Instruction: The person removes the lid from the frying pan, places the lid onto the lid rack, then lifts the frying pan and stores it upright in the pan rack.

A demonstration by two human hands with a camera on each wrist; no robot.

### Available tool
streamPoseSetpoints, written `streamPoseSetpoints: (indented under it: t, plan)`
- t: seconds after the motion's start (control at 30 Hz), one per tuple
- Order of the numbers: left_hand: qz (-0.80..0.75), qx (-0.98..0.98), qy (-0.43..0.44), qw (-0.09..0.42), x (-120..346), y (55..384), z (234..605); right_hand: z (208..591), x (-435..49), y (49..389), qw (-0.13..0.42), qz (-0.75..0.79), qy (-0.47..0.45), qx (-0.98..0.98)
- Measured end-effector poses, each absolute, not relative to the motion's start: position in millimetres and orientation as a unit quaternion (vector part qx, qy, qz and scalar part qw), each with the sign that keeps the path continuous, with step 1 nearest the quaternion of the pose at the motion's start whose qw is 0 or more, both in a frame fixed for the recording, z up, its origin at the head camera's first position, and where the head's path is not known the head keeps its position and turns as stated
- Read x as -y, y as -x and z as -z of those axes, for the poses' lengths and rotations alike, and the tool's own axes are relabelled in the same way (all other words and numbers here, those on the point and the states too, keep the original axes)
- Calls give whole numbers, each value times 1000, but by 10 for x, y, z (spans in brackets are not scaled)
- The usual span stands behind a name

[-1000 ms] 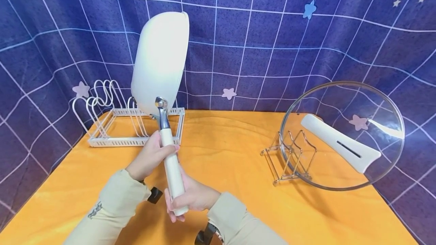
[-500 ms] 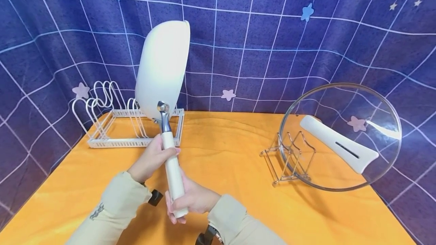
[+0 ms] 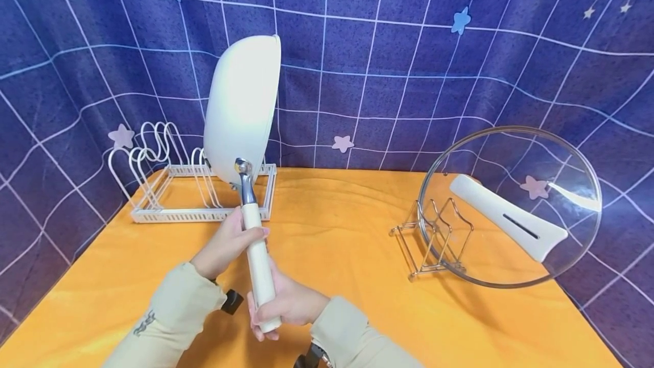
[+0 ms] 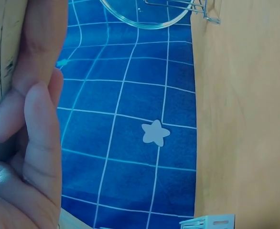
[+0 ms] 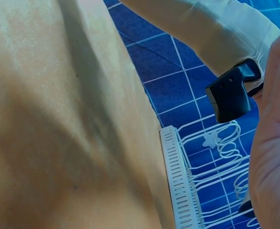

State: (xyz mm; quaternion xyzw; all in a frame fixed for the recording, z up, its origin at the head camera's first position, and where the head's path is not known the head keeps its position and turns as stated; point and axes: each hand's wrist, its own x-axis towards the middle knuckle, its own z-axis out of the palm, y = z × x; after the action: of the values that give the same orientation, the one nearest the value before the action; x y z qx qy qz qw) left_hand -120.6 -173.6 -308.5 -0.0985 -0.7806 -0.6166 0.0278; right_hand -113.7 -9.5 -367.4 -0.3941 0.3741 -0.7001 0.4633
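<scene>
A white pan (image 3: 242, 107), deep like a wok, stands on its edge with its outer side towards me. Its lower part overlaps the right part of a white dish rack (image 3: 174, 216); whether they touch I cannot tell. My left hand (image 3: 230, 243) grips the pale handle near its metal neck. Lower down, around the handle's end, my right hand (image 3: 291, 300) is wrapped. In the left wrist view, the left hand's fingers (image 4: 42, 138) curl round the handle. The right wrist view shows part of the right hand (image 5: 278, 138), with the handle hidden.
To the right, a large glass lid (image 3: 508, 217) with a white grip leans upright in a small wire stand (image 3: 434, 270). Orange cloth (image 3: 337, 243) covers the table. Behind hangs a blue gridded curtain (image 3: 368, 101). The rack's left loops (image 3: 138, 155) rise beside the pan.
The pan has come down a little towards the rack, with both hands still on its handle. Lid and stand have stayed put; the view has shifted slightly.
</scene>
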Motion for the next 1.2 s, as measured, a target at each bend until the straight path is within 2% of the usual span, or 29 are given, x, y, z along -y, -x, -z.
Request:
streamPoseSetpoints:
  t: [0.6, 1.2]
  plan:
    - [640, 761, 104, -6, 1754, 1194, 3203, 3716, 74, 1139, 466, 673, 384, -427]
    - [649, 754, 97, -10, 1770, 1200, 3337, 3852, 71, 1111, 471, 681, 360, -429]
